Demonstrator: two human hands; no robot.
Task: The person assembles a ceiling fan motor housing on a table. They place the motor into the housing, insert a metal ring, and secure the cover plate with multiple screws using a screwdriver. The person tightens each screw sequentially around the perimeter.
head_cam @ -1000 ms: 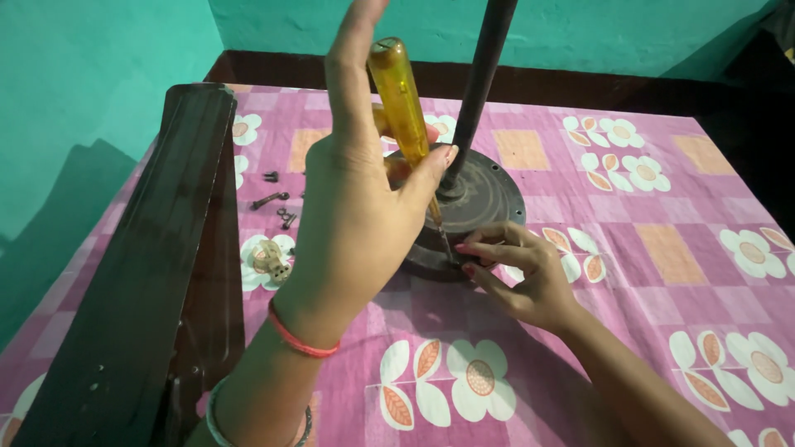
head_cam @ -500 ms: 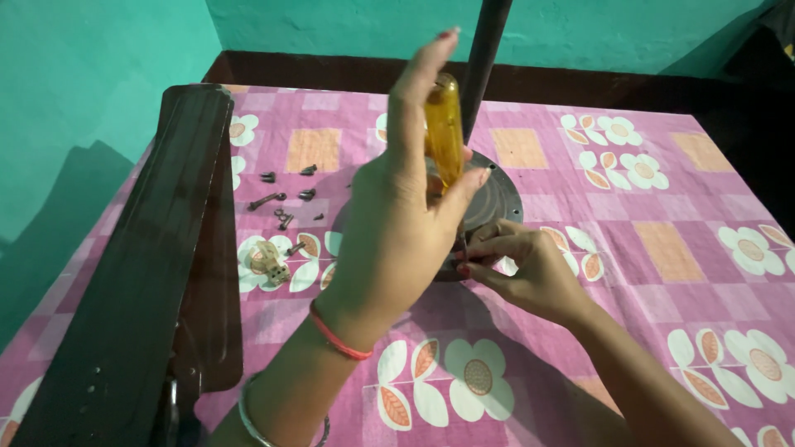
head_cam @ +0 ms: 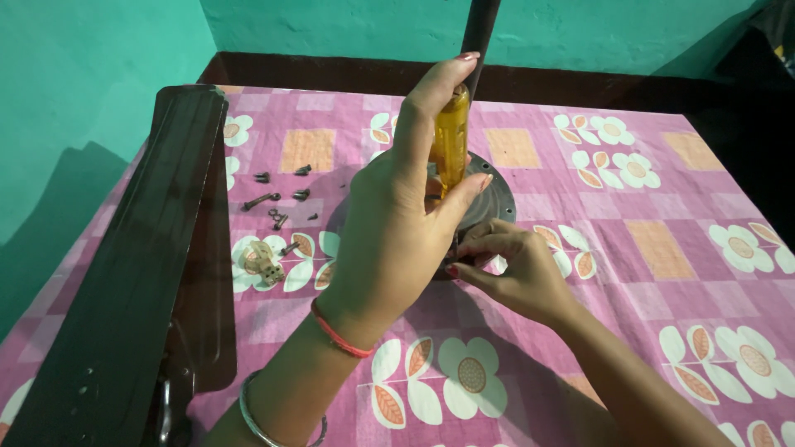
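Teal walls close in behind a table (head_cam: 662,248) spread with a pink checked cloth printed with white flowers. Near its middle sits a dark round metal disc (head_cam: 490,197) with a dark pole (head_cam: 479,29) rising from it. The left hand (head_cam: 397,223) is closed around a screwdriver with a translucent yellow plastic handle (head_cam: 451,141), index finger laid up along the handle; its long axis stands nearly upright, handle end up, shaft pointing down at the disc's near rim, the tip hidden behind the hands. The right hand (head_cam: 513,269) pinches its fingertips at that same rim spot; what they grip cannot be made out. Small dark loose screws (head_cam: 277,199) lie scattered left of the disc, beside a long dark brown blade (head_cam: 141,248) running along the table's left edge
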